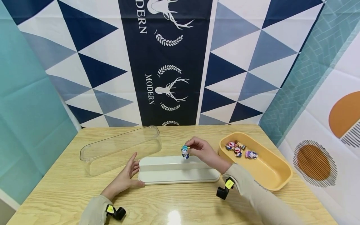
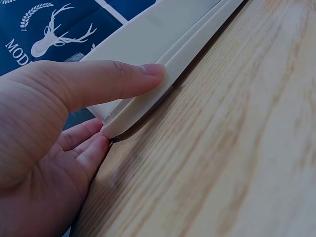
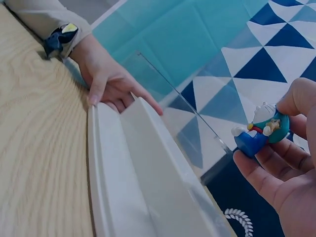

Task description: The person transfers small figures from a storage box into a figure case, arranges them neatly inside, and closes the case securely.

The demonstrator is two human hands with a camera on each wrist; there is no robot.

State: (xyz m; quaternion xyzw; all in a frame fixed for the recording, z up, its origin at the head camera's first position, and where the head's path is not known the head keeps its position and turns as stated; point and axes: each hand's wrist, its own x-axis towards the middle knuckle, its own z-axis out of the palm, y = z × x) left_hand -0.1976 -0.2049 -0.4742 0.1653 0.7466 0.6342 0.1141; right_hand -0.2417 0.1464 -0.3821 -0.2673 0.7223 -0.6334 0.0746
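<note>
Figurine held over the white tray

Mid-frame, the right hand [image 1: 204,152] pinches a small blue cartoon figurine [image 1: 185,151] above the white tray [image 1: 177,175]; the left hand [image 1: 126,176], fingers straight, steadies the tray's left end.

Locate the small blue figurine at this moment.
Head view: blue figurine pinched in the right hand, above the white tray, left of the yellow bin.

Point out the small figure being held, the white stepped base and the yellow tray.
Small figure [image 1: 185,151], head view, on its blue body.
White stepped base [image 1: 180,175], head view, on the lower front step.
Yellow tray [image 1: 277,175], head view, on its bare inner floor.
</note>
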